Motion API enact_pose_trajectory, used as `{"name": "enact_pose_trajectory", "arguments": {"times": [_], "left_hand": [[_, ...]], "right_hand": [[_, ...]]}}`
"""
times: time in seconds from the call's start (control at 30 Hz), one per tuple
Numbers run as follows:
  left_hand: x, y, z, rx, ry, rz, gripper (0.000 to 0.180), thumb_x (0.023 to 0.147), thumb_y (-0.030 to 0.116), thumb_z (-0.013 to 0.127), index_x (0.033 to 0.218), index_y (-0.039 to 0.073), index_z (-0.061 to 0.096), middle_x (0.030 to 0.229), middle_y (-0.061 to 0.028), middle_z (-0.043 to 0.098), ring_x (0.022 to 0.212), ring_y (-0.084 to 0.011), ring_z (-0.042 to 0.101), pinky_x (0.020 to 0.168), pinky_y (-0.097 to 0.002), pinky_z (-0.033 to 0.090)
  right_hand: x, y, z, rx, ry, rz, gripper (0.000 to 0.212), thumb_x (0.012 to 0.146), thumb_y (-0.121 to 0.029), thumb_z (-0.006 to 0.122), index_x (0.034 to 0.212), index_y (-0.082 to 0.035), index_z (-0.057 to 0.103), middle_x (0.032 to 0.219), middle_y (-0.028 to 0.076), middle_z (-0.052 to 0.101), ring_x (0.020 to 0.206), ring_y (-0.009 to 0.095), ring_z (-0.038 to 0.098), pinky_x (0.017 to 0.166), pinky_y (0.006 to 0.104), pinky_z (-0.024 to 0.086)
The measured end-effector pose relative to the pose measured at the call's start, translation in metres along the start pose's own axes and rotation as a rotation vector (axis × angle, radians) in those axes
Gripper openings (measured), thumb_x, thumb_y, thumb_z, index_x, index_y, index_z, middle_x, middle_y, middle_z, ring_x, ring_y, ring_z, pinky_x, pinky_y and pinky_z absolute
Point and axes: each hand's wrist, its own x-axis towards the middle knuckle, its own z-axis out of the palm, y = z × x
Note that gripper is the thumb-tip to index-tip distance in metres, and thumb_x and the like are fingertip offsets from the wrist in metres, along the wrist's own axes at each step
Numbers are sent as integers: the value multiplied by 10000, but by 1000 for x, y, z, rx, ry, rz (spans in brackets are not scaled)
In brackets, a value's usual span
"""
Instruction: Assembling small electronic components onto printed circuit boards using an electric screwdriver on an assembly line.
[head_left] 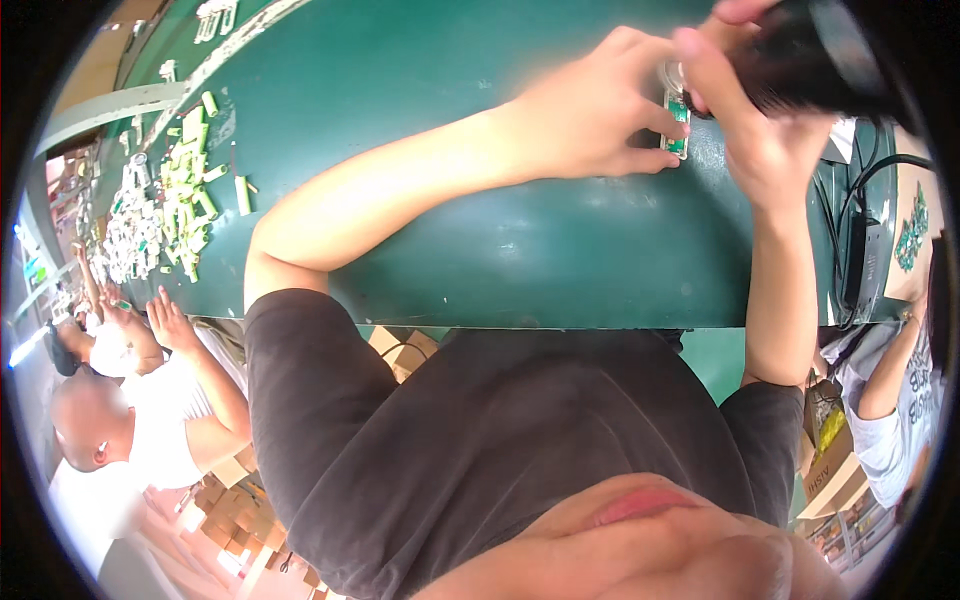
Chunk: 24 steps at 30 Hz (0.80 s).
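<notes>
Small green circuit board (677, 125) lies on dark green table (520, 250), far right of centre. Our left hand (590, 110) pins it, fingertips pressed on its left edge. Our right hand (760, 110) wraps closed around black tool (810, 60), tool tip touching board's far end. Black cable (850, 220) runs at right table edge. Pile of pale green and white parts (165, 210) lies well apart at far left, co-worker's hands (150, 320) near it.

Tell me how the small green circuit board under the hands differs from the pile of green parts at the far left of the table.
The circuit board is one flat piece pinned by the left hand; the pile is many loose, scattered pale-green sticks, untouched. The right hand holds a black tool over the board. Both lie on the green table.
</notes>
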Motion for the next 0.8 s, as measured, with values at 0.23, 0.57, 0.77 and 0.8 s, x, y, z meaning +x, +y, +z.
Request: {"name": "enact_pose_trajectory", "arguments": {"times": [0.23,0.57,0.77,0.8], "left_hand": [[0,4,-5,-35,-17,-51,263,764,253,853,992,125,827,1383,-144,564,1242,-359,524,1045,-463,499],[42,-129,-136,342,126,-292,563,825,303,803,1277,37,600,1200,-205,692,1132,-362,666,989,-423,519],[36,-261,-176,507,132,-400,502,1019,349,575,1383,4,570,1302,-266,637,1297,-417,552,1122,-453,408],[10,-301,-201,807,247,-363,498,1018,345,570,1364,-13,583,1269,-277,652,1269,-440,563,1116,-463,406]], "right_hand": [[5,4,-6,317,79,141,315,878,145,681,1146,35,557,738,45,605,625,127,570,625,301,479],[-2,16,2,442,72,135,391,993,-16,630,1347,30,471,799,72,634,722,162,601,724,335,510],[-7,36,0,238,94,-32,375,946,15,654,1304,21,543,836,62,654,721,150,619,704,322,523],[-5,25,8,451,138,71,454,928,11,666,1343,7,480,794,35,606,663,126,587,654,294,512]]}}
